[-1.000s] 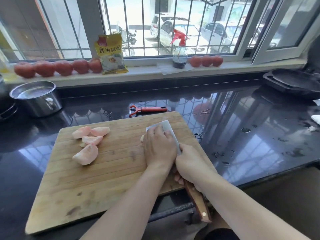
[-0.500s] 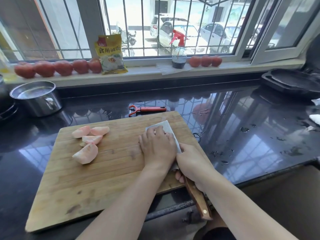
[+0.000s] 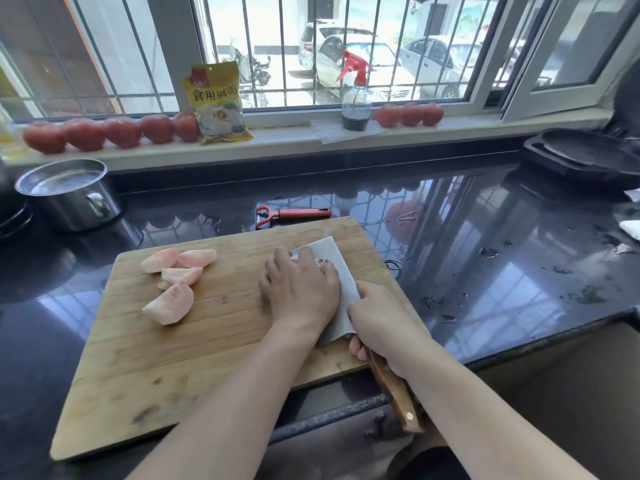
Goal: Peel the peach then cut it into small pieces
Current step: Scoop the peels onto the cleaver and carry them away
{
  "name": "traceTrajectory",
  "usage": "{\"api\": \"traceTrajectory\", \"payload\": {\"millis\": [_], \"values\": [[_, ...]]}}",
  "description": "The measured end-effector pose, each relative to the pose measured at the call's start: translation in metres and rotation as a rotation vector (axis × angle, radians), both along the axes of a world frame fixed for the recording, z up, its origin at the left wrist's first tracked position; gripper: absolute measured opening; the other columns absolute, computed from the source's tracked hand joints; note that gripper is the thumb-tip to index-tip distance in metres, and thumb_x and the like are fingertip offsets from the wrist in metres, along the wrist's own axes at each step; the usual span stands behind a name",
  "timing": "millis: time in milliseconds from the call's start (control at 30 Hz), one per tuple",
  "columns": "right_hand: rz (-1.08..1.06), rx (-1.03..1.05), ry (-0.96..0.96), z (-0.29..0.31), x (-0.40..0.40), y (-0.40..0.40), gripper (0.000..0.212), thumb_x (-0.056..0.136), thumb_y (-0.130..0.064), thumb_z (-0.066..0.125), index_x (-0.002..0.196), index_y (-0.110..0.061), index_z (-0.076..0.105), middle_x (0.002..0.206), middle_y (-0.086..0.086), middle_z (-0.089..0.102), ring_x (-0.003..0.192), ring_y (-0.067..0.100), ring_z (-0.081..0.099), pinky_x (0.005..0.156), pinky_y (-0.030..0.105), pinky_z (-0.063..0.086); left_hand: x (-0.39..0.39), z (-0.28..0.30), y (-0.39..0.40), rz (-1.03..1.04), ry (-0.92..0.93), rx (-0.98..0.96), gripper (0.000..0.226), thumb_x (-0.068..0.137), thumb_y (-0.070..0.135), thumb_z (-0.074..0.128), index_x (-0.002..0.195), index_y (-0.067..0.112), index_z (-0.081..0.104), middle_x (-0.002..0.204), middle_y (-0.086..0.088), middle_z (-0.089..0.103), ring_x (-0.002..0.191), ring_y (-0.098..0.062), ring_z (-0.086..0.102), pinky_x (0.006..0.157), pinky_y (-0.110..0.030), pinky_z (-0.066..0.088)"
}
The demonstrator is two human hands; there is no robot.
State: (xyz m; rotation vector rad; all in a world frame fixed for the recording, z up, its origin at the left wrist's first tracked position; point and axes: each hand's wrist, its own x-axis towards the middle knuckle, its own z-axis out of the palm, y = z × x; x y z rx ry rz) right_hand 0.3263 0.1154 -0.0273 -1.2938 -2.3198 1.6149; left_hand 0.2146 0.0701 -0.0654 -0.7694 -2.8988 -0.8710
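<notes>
Several peeled pink peach wedges (image 3: 175,278) lie on the left of the wooden cutting board (image 3: 145,368). My left hand (image 3: 301,289) curls over another peach piece (image 3: 320,262) near the board's right side; only a reddish sliver of it shows past my fingers. My right hand (image 3: 381,323) grips the wooden handle of a cleaver (image 3: 337,278). Its broad blade stands against the right side of my left hand, edge down at the hidden piece.
An orange peeler (image 3: 294,213) lies on the black counter just behind the board. A steel pot (image 3: 69,192) stands at the left, a dark pan (image 3: 585,154) at the right. Tomatoes (image 3: 104,131), a yellow packet (image 3: 216,102) and a spray bottle (image 3: 356,95) line the windowsill.
My left hand has slid slightly left along the hidden peach piece, and the cleaver blade has tilted a little more into view. The wedges on the left have not moved.
</notes>
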Motion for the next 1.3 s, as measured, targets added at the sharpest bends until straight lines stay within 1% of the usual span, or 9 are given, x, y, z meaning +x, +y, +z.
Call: {"api": "traceTrajectory", "payload": {"millis": [300,467,633,733,833,900,1000,1100,1300], "values": [[-0.016,-0.004,0.036,-0.005,-0.003,0.001,0.043,0.087,-0.007,0.034,0.113,-0.026,0.064,0.074,0.013,0.066,0.042,0.021,0.056,0.042,0.025,0.043,0.014,-0.003,0.004,-0.021,-0.038,0.088,0.033,0.103,0.033,0.049,0.131,0.015,0.056,0.137,-0.012,0.045,0.124,-0.031,0.042,0.103,-0.043,0.042],[-0.053,-0.114,0.067,-0.01,0.002,0.009,0.035,0.093,-0.015,0.037,0.105,-0.027,0.068,0.065,0.013,0.065,0.047,0.022,0.058,0.049,0.031,0.042,0.015,-0.003,0.008,-0.184,0.035,0.088,0.03,0.109,0.027,0.041,0.125,0.014,0.064,0.133,-0.009,0.051,0.121,-0.027,0.049,0.099,-0.04,0.043],[-0.102,-0.243,0.185,-0.011,0.011,0.017,0.032,0.093,-0.012,0.042,0.103,-0.021,0.071,0.058,0.008,0.058,0.049,0.023,0.052,0.055,0.037,0.033,0.01,0.013,0.022,-0.334,-0.081,-0.044,0.041,0.107,0.037,0.036,0.128,0.014,0.063,0.154,-0.006,0.044,0.144,-0.025,0.036,0.118,-0.053,0.029],[-0.121,-0.284,0.172,-0.012,0.016,0.026,0.038,0.094,-0.008,0.041,0.101,-0.029,0.072,0.059,0.009,0.06,0.053,0.025,0.051,0.063,0.044,0.033,0.003,0.043,0.02,-0.434,-0.265,0.141,0.051,0.105,0.048,0.039,0.145,0.019,0.055,0.156,0.001,0.046,0.145,-0.02,0.039,0.12,-0.05,0.032],[-0.138,-0.327,0.159,-0.009,0.021,0.035,0.041,0.097,-0.006,0.04,0.106,-0.031,0.072,0.07,0.013,0.067,0.049,0.021,0.053,0.057,0.038,0.038,-0.011,0.078,0.002,-0.476,-0.51,0.435,0.05,0.111,0.046,0.034,0.155,0.025,0.044,0.158,0.006,0.045,0.146,-0.013,0.038,0.12,-0.035,0.028],[-0.15,-0.351,0.162,-0.006,0.025,0.039,0.04,0.101,-0.005,0.039,0.112,-0.029,0.069,0.074,0.015,0.07,0.047,0.019,0.053,0.049,0.029,0.042,-0.032,0.09,-0.015,-0.374,-0.45,0.475,0.042,0.112,0.039,0.038,0.148,0.025,0.052,0.146,0.005,0.056,0.134,-0.015,0.05,0.112,-0.034,0.038],[-0.152,-0.353,0.159,-0.006,0.03,0.046,0.039,0.102,-0.005,0.039,0.116,-0.027,0.068,0.076,0.016,0.07,0.047,0.019,0.051,0.043,0.026,0.043,-0.068,0.086,-0.041,-0.341,-0.251,0.079,0.029,0.104,0.028,0.059,0.132,0.022,0.063,0.125,0.003,0.066,0.109,-0.015,0.061,0.091,-0.031,0.046],[-0.139,-0.337,0.154,-0.007,0.032,0.05,0.039,0.101,-0.005,0.04,0.116,-0.026,0.069,0.077,0.016,0.069,0.047,0.019,0.05,0.043,0.026,0.042,-0.081,0.068,-0.052,-0.514,-0.259,-0.414,0.039,0.092,0.041,0.074,0.128,0.03,0.06,0.119,0.01,0.06,0.105,-0.014,0.059,0.089,-0.03,0.045],[-0.132,-0.329,0.151,-0.008,0.029,0.048,0.039,0.102,-0.005,0.04,0.12,-0.028,0.066,0.074,0.016,0.067,0.047,0.019,0.051,0.043,0.026,0.042,-0.077,0.054,-0.041,-0.586,-0.059,-0.518,0.015,0.095,0.033,0.072,0.102,0.032,0.058,0.108,0.008,0.059,0.096,-0.016,0.054,0.075,-0.03,0.043]]}}
